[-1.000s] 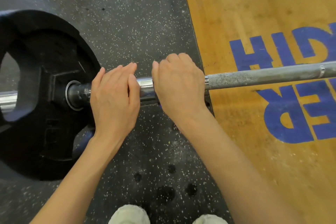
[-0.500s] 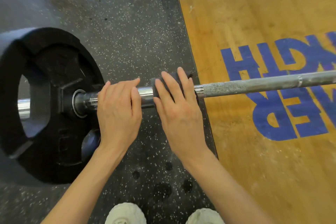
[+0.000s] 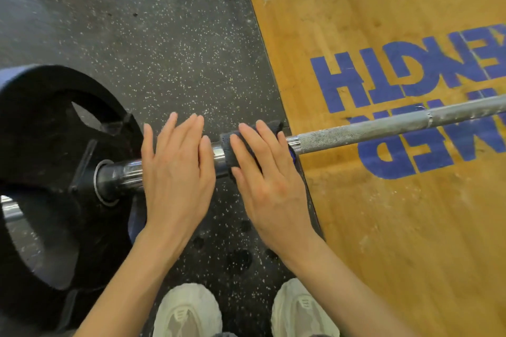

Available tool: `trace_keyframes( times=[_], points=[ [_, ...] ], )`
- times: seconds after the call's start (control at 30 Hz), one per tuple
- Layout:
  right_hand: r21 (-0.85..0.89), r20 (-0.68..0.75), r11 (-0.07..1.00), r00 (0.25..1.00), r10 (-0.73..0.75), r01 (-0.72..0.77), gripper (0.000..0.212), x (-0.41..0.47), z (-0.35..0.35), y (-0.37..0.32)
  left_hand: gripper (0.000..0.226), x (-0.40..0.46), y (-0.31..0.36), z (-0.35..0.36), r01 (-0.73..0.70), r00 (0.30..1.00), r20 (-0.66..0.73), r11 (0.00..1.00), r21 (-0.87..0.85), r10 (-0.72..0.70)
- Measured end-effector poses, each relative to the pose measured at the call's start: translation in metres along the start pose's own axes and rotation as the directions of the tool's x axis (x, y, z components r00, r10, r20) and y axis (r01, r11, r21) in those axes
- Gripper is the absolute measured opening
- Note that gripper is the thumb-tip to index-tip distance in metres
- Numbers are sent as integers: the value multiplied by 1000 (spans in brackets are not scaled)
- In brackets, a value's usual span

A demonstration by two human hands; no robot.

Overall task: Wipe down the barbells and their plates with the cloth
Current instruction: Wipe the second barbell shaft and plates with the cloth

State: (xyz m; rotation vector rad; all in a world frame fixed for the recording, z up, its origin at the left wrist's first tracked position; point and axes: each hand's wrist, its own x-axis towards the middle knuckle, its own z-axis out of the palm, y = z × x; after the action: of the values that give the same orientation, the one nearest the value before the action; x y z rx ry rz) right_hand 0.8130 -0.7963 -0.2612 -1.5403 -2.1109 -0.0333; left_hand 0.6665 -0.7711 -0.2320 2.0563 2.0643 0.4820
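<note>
- Speckled black rubber floor (image 3: 169,44) carries the black plate (image 3: 54,172) and two pale shoes (image 3: 189,312).
- Beside it, a wooden platform (image 3: 410,241) with blue lettering (image 3: 410,76).

Bare forearms, no sleeves, pale cream mesh sneakers (image 3: 189,312)

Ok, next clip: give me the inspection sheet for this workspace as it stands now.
Surface: black speckled rubber floor beside orange wooden platform with blue lettering.
Job's things: steel barbell lying across both; black round weight plate on its sleeve; dark grey cloth draped over the bar.
Clutter: nothing seen.
Grippers: left hand flat on the sleeve; right hand pressing the cloth, fingers straight.
Cables: nothing seen.
Surroundings: pale shoes below.
</note>
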Motion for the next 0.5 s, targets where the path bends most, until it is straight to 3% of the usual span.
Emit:
trace_keyframes(
  times=[0.13, 0.33, 0.5],
  points=[
    [-99, 99, 994, 995, -35, 45, 47, -19, -14, 1, 53, -12, 7, 4, 16, 999, 26, 996, 86, -19],
    [-28, 113, 998, 992, -61, 64, 47, -34, -20, 0, 52, -37, 9, 3, -3, 1000, 21, 995, 98, 1],
    [-34, 159, 998, 986, 53, -48, 43, 12, -12, -9, 53, -51, 10, 2, -16, 999, 34, 995, 102, 13]
  ],
)
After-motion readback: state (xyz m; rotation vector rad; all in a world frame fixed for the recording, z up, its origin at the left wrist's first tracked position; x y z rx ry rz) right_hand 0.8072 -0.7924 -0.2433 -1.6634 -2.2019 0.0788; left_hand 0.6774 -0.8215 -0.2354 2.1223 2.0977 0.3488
